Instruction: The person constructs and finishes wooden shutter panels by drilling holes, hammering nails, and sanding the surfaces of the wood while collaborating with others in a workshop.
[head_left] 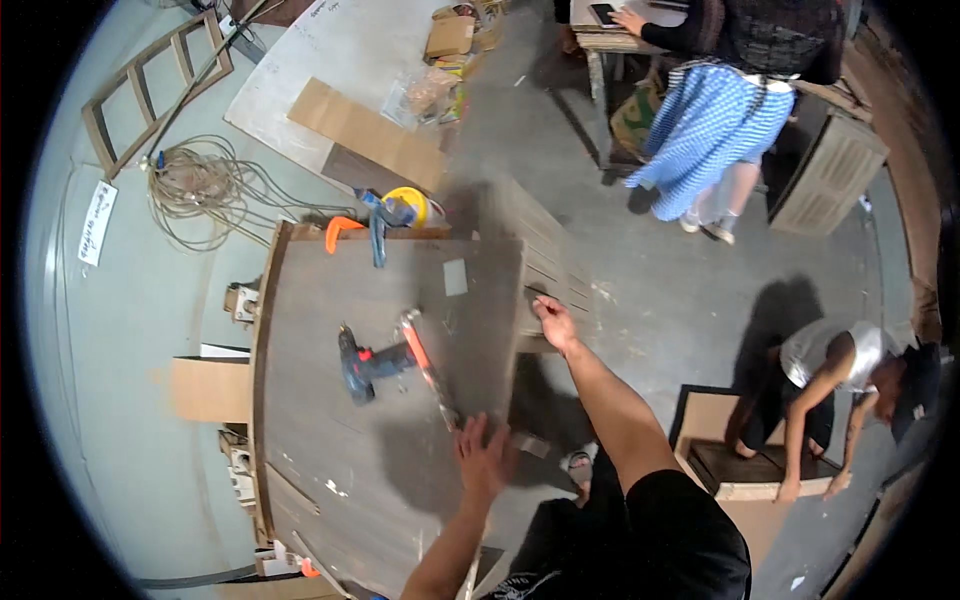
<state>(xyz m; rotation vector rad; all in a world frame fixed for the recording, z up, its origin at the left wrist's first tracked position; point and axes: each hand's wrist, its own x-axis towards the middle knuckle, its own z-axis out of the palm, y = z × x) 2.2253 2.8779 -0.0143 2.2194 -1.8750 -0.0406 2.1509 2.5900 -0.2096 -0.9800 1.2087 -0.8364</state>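
Observation:
My right hand (556,323) is closed at the near edge of a brown wooden panel with slat lines (545,255), which stands beside the workbench and is blurred at its far end. My left hand (482,456) has its fingers spread over the edge of the brown workbench top (330,290). Close to its fingertips lies the handle end of a hammer with an orange handle (424,362). A dark blue cordless drill (365,366) rests left of the hammer, and a small pale rectangular piece (455,277) lies farther back.
At the bench's far edge are a blue clamp (378,235), an orange tool (340,232) and a yellow tape roll (412,203). A coiled hose (195,185) hangs left. One person crouches over a wooden frame (770,490) at right; another stands at a far table (620,40).

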